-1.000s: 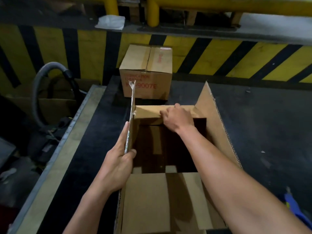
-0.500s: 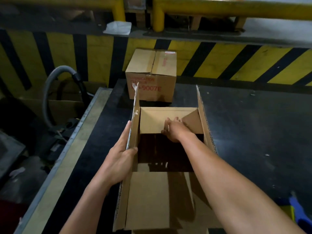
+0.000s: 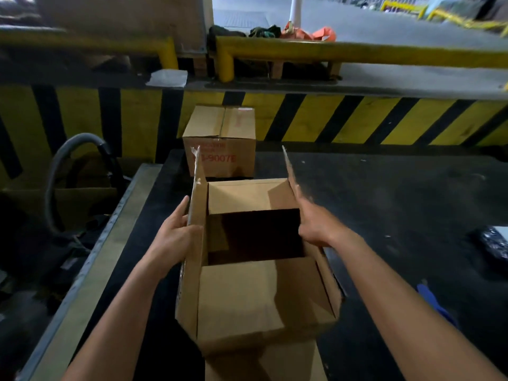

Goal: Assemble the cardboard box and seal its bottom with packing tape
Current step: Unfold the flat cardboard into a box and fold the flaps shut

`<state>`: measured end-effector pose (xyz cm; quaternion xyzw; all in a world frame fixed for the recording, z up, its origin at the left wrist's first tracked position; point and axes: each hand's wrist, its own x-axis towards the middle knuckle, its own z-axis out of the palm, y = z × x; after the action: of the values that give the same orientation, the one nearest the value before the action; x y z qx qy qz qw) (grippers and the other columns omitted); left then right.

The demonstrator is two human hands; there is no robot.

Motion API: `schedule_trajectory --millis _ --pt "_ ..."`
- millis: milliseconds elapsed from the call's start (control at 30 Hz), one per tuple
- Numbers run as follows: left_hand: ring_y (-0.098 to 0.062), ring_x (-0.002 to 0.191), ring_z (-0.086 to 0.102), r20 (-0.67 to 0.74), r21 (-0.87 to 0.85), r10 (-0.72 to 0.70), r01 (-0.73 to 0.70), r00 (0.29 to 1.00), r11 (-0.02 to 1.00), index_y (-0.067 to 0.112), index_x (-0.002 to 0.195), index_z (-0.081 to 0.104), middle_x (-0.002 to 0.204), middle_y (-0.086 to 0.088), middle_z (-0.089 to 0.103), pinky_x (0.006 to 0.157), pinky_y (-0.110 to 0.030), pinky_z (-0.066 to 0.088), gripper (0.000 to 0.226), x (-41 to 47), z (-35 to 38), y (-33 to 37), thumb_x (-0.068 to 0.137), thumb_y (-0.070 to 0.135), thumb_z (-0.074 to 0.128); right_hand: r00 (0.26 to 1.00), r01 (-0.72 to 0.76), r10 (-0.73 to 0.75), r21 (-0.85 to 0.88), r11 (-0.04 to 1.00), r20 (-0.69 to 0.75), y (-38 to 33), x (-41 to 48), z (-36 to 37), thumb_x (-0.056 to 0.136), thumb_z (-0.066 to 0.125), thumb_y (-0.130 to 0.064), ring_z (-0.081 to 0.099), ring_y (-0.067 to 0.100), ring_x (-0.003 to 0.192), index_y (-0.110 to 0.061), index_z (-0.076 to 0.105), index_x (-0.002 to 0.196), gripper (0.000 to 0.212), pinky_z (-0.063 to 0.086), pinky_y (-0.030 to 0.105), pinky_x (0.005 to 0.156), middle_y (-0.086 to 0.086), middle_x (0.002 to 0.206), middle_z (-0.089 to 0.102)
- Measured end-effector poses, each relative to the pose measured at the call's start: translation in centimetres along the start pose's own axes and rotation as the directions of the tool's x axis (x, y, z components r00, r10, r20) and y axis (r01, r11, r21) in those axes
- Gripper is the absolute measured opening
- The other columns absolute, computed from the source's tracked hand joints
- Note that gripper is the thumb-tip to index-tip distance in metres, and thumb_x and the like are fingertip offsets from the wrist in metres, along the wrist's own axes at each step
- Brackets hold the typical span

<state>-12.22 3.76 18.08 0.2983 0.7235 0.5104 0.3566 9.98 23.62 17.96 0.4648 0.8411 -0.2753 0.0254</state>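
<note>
An open cardboard box point(image 3: 255, 292) stands on the black table point(image 3: 398, 202) right in front of me. Its far flap point(image 3: 247, 195) and near flap are folded inward, with a dark gap between them. The left flap point(image 3: 198, 204) and right flap point(image 3: 291, 174) stand upright. My left hand point(image 3: 176, 235) pinches the left flap, fingers outside and thumb on the inner face. My right hand point(image 3: 313, 224) lies against the outer side of the right flap with fingers stretched out, slightly blurred. No tape roll is clearly in view.
A closed cardboard box point(image 3: 220, 138) with red print sits just behind the open one. A blue object point(image 3: 434, 301) and a black wrapped item point(image 3: 494, 243) lie at the right. A grey hose point(image 3: 59, 171) curves left of the table. A yellow-black striped wall point(image 3: 357, 119) backs the table.
My right hand left the far flap, which now lies folded inward, and moved to the right flap. That flap swung from leaning outward to upright. My left hand stayed on the left flap.
</note>
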Motion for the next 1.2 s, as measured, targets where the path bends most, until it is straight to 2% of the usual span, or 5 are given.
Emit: schedule_trajectory --millis 267,600,800,1000,1200 --pt "0.004 0.087 0.067 -0.040 -0.089 0.003 -0.007 0.999 0.996 0.045 0.148 0.045 0.108 0.021 0.063 0.066 -0.016 0.047 0.058 -1.6 1.3 -1.5 0.100 0.016 0.059 0.999 0.045 -0.045 0.247 0.968 -0.003 0.9 -3.1 5.7 0.104 0.029 -0.052 0.048 0.032 0.132 -0.021 0.058 0.135 0.053 0.038 0.041 0.108 0.011 0.145 0.053" --pt "-0.022 0.142 0.043 0.021 0.182 0.064 -0.067 0.998 0.981 0.041 0.153 0.040 0.156 0.000 0.045 0.117 -0.049 0.036 0.057 -0.6 5.7 -4.5 0.100 0.062 0.041 0.997 0.075 -0.076 -0.028 0.997 -0.025 4.8 -4.0 11.6 0.097 0.052 -0.050 0.017 0.030 0.150 -0.017 0.029 0.154 0.070 0.016 0.048 0.121 0.009 0.164 0.018" --pt "-0.031 0.140 0.038 0.217 0.789 0.040 -0.199 0.975 0.582 0.035 0.148 0.045 0.145 0.001 0.045 0.111 -0.065 0.034 0.054 1.5 8.2 -8.0 0.097 0.044 0.059 0.968 -0.027 0.066 0.161 0.987 -0.243 4.5 -6.0 11.9 0.098 0.053 -0.023 0.055 0.025 0.120 -0.012 0.063 0.118 0.025 0.046 0.040 0.101 0.005 0.126 0.060" --pt "-0.037 0.155 0.011 0.260 0.868 0.067 -0.263 0.963 0.420 0.033 0.160 0.019 0.168 -0.010 0.014 0.115 -0.073 0.008 0.070 6.2 8.5 -8.3 0.099 0.061 0.039 0.938 -0.344 0.345 -0.028 0.939 0.040 -0.4 -9.4 15.7 0.072 0.014 -0.096 -0.025 0.044 0.146 -0.026 -0.015 0.156 0.113 -0.007 0.078 0.105 0.017 0.161 -0.026" --pt "-0.036 0.156 -0.003 0.262 0.875 0.055 -0.261 0.964 0.408 0.032 0.162 -0.001 0.170 -0.011 -0.002 0.115 -0.076 0.000 0.070 14.5 7.5 -8.0 0.102 0.063 0.022 0.959 -0.280 0.275 -0.093 0.955 -0.066 -0.1 -10.1 18.4 0.068 -0.002 -0.098 -0.032 0.048 0.141 -0.047 -0.027 0.147 0.097 -0.008 0.082 0.102 0.022 0.155 -0.033"
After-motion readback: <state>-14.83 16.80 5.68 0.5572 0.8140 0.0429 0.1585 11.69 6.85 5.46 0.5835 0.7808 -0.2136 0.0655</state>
